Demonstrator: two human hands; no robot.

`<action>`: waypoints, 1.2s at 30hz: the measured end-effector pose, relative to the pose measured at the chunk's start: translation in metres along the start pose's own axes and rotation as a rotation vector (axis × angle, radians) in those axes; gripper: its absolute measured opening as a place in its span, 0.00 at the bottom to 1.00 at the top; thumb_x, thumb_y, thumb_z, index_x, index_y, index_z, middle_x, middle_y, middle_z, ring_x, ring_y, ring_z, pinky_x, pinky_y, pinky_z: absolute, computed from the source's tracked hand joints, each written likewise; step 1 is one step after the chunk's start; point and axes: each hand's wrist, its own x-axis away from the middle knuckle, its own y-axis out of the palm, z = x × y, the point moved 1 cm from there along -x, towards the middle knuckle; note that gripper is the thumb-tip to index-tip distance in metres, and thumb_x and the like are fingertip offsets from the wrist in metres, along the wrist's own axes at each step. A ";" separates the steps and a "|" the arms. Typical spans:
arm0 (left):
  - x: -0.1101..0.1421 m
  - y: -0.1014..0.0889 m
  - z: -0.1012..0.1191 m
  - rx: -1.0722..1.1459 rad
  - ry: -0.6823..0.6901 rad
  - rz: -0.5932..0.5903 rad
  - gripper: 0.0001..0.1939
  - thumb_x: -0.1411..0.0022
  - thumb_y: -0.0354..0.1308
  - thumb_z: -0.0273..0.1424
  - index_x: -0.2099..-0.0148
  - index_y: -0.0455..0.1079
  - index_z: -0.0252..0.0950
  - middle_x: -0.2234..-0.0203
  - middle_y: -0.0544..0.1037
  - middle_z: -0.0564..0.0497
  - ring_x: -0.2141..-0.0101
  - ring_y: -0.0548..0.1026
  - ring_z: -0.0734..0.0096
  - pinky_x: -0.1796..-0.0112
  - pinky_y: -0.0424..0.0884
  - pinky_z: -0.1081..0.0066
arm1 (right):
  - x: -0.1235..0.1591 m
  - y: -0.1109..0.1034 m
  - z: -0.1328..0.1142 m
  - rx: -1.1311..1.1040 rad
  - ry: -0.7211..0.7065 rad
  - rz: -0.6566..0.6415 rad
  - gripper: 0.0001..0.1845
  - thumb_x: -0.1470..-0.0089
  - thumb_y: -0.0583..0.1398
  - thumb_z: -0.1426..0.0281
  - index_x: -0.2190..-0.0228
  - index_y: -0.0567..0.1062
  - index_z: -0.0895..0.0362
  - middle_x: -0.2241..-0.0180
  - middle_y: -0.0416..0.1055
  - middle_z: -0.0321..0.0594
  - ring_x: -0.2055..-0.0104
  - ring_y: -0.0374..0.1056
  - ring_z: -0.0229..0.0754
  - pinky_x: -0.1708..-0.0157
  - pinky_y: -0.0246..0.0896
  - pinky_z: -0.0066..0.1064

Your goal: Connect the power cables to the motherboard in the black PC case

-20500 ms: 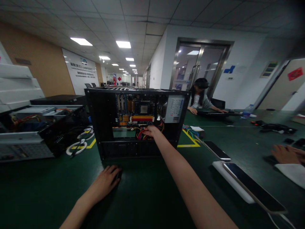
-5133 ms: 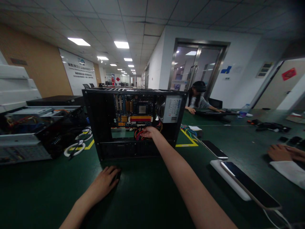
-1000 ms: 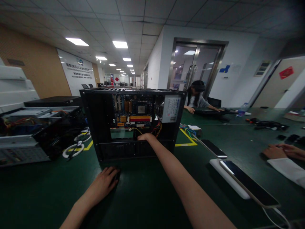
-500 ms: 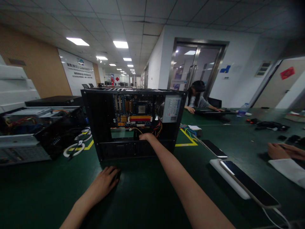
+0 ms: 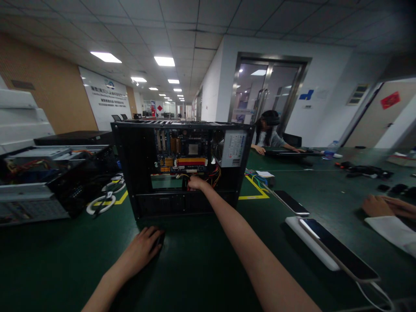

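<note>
A black computer case (image 5: 162, 203) stands upright on the green table with its side open toward me. Inside it are a motherboard (image 5: 182, 145) and a power supply (image 5: 232, 149) at the upper right. My right hand (image 5: 196, 183) reaches into the lower opening, under the motherboard. Its fingers close around a black block-like part (image 5: 185, 183) whose kind I cannot make out. Thin coloured cables (image 5: 214, 177) hang just behind that hand. My left hand (image 5: 144, 245) rests on the table before the case's lower left corner, fingers loosely stretched and apart; a dark patch beneath them is unclear.
Another opened case (image 5: 35, 186) lies at left, beside a white cable coil (image 5: 100, 204). Two phones (image 5: 339, 247) (image 5: 290, 202) and a white slab (image 5: 308, 242) lie at right. Co-workers' hands (image 5: 386, 206) show at the right edge; another person (image 5: 268, 134) sits behind the table.
My right hand has shifted slightly up and left inside the case, and more of its curled fingers shows. My left hand and the case stay where they were.
</note>
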 end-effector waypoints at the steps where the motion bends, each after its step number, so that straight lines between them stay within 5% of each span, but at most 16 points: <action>1: 0.000 0.000 -0.001 0.002 0.003 0.002 0.21 0.42 0.43 0.38 0.46 0.58 0.40 0.50 0.63 0.48 0.50 0.61 0.58 0.51 0.57 0.59 | 0.002 -0.001 -0.002 -0.046 0.015 -0.002 0.11 0.57 0.53 0.77 0.71 0.74 0.65 0.70 0.73 0.48 0.70 0.70 0.44 0.76 0.63 0.26; 8: 0.000 0.001 -0.002 0.028 0.027 0.029 0.21 0.42 0.43 0.38 0.47 0.60 0.40 0.51 0.64 0.47 0.51 0.63 0.57 0.52 0.58 0.57 | 0.008 -0.005 -0.005 -0.257 -0.012 0.154 0.14 0.53 0.53 0.77 0.61 0.68 0.62 0.73 0.72 0.44 0.77 0.68 0.37 0.80 0.62 0.23; 17: 0.000 0.000 0.000 0.032 0.009 0.030 0.21 0.42 0.43 0.38 0.47 0.60 0.41 0.51 0.64 0.48 0.51 0.62 0.56 0.52 0.58 0.57 | 0.006 -0.010 -0.001 -0.779 0.019 0.307 0.05 0.50 0.53 0.76 0.67 0.66 0.60 0.73 0.68 0.37 0.78 0.65 0.29 0.75 0.65 0.23; 26: -0.001 0.002 -0.002 0.049 -0.008 0.016 0.22 0.42 0.43 0.40 0.46 0.59 0.41 0.50 0.63 0.47 0.50 0.61 0.55 0.51 0.57 0.56 | 0.010 -0.015 0.007 -1.088 0.259 0.165 0.07 0.48 0.49 0.80 0.65 0.61 0.61 0.79 0.63 0.33 0.81 0.64 0.30 0.74 0.67 0.29; 36: 0.000 0.003 -0.003 0.030 0.001 0.015 0.22 0.42 0.43 0.39 0.46 0.59 0.41 0.49 0.63 0.47 0.49 0.60 0.55 0.50 0.56 0.56 | -0.001 -0.016 0.023 -1.278 0.317 -0.042 0.08 0.48 0.45 0.82 0.69 0.61 0.62 0.76 0.64 0.38 0.74 0.67 0.35 0.74 0.66 0.30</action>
